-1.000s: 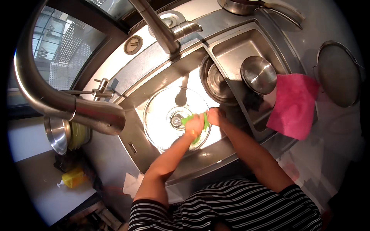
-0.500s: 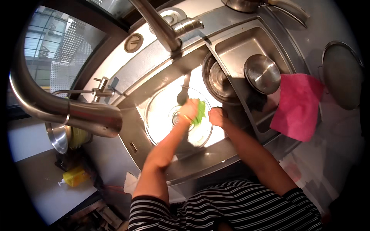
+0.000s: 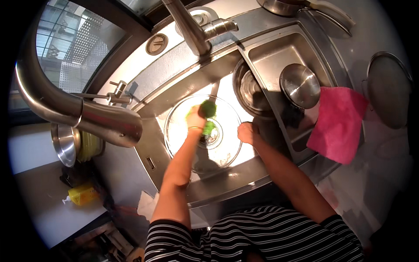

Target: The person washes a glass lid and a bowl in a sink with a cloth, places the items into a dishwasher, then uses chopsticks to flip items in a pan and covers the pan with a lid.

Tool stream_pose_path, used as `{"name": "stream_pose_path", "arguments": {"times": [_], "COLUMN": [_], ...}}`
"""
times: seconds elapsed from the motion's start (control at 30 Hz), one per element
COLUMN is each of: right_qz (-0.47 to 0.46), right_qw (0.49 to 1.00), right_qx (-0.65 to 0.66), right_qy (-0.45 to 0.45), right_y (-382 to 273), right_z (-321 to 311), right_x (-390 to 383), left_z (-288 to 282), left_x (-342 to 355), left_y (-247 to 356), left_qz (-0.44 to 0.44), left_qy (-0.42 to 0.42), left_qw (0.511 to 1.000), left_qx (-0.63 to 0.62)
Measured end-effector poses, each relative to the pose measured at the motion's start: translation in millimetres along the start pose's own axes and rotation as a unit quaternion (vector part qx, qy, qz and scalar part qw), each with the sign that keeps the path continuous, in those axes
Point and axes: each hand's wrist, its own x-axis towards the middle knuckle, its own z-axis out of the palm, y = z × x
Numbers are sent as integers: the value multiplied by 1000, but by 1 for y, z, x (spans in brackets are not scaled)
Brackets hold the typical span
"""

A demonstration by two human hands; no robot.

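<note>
A large round clear glass bowl or lid (image 3: 168, 144) lies in the brightly lit left sink basin (image 3: 150, 150). My left hand (image 3: 195, 115), closed on a green cloth (image 3: 208, 129), presses into the glass's upper left part, partly washed out by glare. My right hand (image 3: 247, 132) is closed on the glass's right rim. A dark round pot or pan (image 3: 244, 94) sits behind it, partly under the basin divider.
The right basin holds a steel lid or bowl (image 3: 300, 85); a pink cloth (image 3: 337, 122) drapes over its front. A large tap (image 3: 111, 122) arches at left, another (image 3: 196, 37) behind. Left: stacked bowls (image 3: 65, 144), yellow bottle (image 3: 83, 194). Right: round sieve-like item (image 3: 386, 89), pans (image 3: 279, 6).
My left hand has moved with the green cloth from the glass's right side up and leftward across it. My right hand stays at the right rim.
</note>
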Motion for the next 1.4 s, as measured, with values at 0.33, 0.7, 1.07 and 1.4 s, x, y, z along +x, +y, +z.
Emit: {"name": "stream_pose_path", "arguments": {"times": [0.33,0.7,1.07,1.4], "right_qz": [23,83,207,125], "right_qw": [998,769,864,862], "right_qx": [35,275,18,140], "right_qy": [-53,571,458,471], "right_y": [-11,-40,15,19], "right_z": [-13,-265,-360,-325], "right_x": [5,-10,10,-7], "left_z": [1,-114,-115,-107], "left_x": [22,-96,-133,-129], "left_y": [-69,40,52,51], "left_qz": [220,288,134,84], "left_qy": [7,143,-28,-37], "left_qw": [816,945,726,661], "left_qx": [535,54,-674,-745]}}
